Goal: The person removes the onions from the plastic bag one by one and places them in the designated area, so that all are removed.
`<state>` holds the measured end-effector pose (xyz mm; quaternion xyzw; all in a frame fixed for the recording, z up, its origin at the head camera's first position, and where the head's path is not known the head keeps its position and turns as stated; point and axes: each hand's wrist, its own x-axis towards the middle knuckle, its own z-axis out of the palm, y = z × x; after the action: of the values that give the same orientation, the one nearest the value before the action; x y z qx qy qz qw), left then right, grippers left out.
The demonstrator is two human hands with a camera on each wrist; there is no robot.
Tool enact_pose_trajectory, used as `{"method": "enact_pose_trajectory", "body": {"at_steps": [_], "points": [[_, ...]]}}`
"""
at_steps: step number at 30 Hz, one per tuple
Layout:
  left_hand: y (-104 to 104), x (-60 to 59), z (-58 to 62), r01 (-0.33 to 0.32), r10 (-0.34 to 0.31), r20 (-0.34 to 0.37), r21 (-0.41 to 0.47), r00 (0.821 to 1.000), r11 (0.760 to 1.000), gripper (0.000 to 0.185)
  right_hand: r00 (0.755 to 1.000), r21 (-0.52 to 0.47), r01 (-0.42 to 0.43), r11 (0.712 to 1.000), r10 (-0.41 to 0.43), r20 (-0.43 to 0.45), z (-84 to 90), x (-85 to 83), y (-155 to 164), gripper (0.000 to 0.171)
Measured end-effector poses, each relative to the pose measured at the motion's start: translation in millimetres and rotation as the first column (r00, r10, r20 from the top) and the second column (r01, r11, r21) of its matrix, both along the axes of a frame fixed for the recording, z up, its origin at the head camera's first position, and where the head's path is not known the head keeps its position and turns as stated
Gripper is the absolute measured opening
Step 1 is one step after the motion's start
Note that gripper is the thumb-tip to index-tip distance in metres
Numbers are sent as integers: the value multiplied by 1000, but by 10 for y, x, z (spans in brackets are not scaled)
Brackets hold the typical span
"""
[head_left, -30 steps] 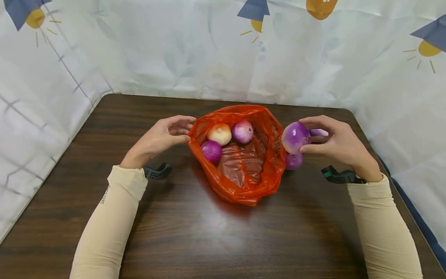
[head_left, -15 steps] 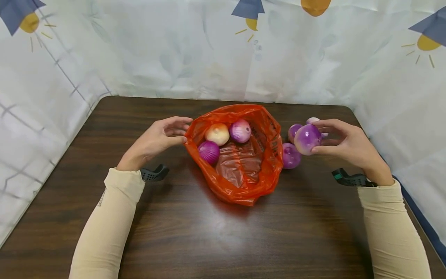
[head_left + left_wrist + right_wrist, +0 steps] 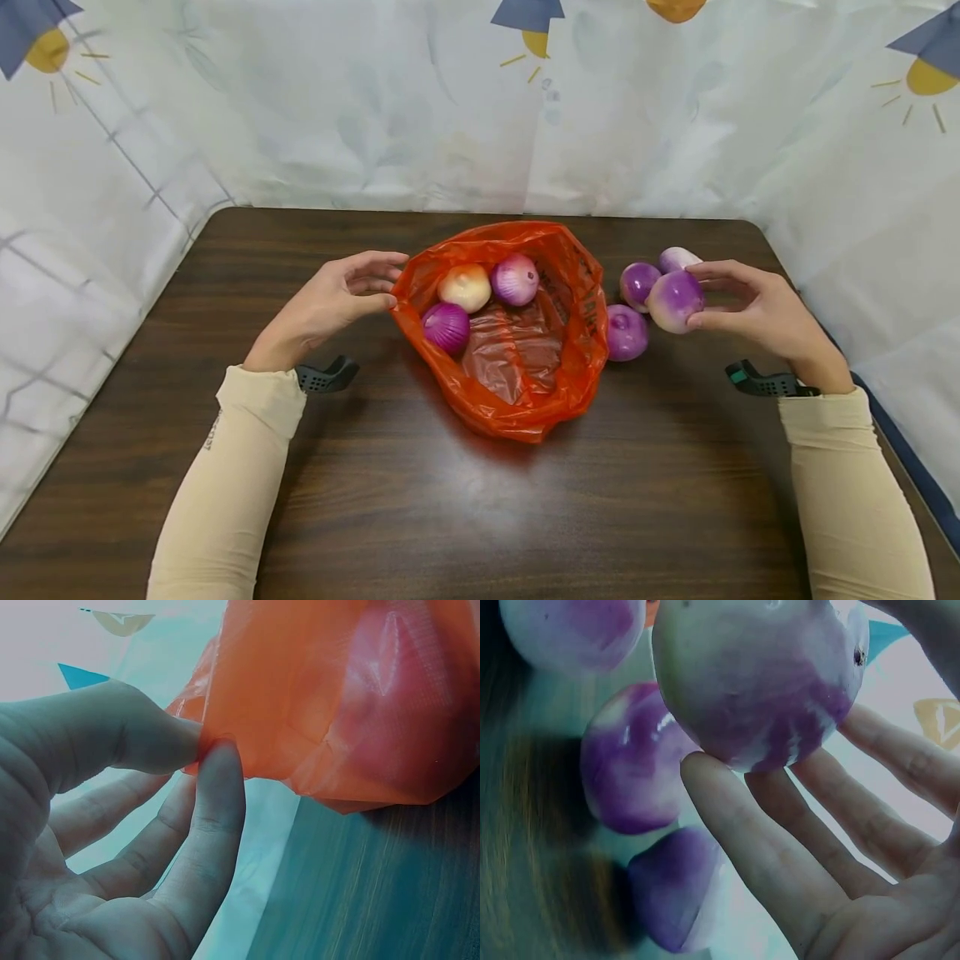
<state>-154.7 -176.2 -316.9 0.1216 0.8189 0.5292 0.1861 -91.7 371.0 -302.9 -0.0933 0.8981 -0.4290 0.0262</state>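
Head view, from left to right: the left hand (image 3: pixel 330 302) pinched the rim of the orange plastic bag (image 3: pixel 525 392) between thumb and forefinger, at the bag's left edge; the left wrist view showed the film caught between the two fingertips (image 3: pixel 217 761). The bag lay slumped open on the dark wooden table (image 3: pixel 450 517), and in it sat a dark red onion (image 3: pixel 446 327), a pale yellow onion (image 3: pixel 465 287) and a pink-striped onion (image 3: pixel 514 279). Just right of the bag lay a purple onion (image 3: pixel 626 332) on the table, with another purple onion (image 3: pixel 639 282) behind it and a paler one (image 3: pixel 677 257) farther back. The right hand (image 3: pixel 765 312) was curled round a purple-and-white onion (image 3: pixel 675 301), held by the fingertips just above or at the table beside the others; I could not tell whether it touched the surface.

The bag looked thin, soft and limp, best taken at the rim, since it would collapse if let go. The held onion looked smooth, firm and round, likely slippery and apt to roll, so a grip around its widest part seemed safest.
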Motion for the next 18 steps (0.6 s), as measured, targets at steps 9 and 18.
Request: {"method": "enact_pose_trajectory", "body": {"at_steps": [9,18], "points": [[-2,-1,0,0,0,1,18,1000,1000,54,998,16,14,1000,-15,69,-107,-62,156,61],[-1,3,-8,0,-1,3,22,1000,1000,54,994,119,11,993,-24,111,-152,-77,167,60]]}}
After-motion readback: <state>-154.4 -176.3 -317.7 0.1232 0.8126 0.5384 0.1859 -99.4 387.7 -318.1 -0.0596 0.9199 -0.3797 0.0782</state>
